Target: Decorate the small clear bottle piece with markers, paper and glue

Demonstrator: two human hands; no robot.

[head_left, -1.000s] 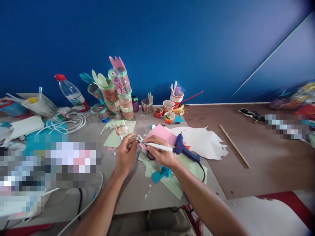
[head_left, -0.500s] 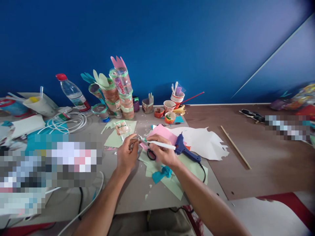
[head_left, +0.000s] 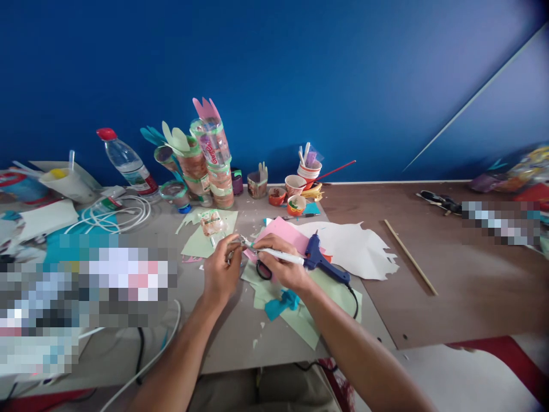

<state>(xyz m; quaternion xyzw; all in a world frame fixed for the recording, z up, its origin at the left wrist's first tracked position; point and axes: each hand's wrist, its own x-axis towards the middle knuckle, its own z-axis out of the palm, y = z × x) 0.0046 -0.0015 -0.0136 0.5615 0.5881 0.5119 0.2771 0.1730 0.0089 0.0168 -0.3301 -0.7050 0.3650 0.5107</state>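
Observation:
My right hand is closed round a white pen-like stick whose tip points left toward my left hand. My left hand pinches a small clear piece at its fingertips, right by the stick's tip. Under my right hand lie black-handled scissors, pale green paper, a pink sheet and a teal paper scrap. A blue glue gun lies just to the right of my right hand, its black cord trailing toward the table's edge.
Decorated stacked plastic cups, a water bottle, small paper cups and a white cable coil stand at the back. A torn white sheet and a wooden stick lie to the right on the brown board.
Both hands stayed nearly in place. The stick's tip shifted slightly up and closer to my left fingertips.

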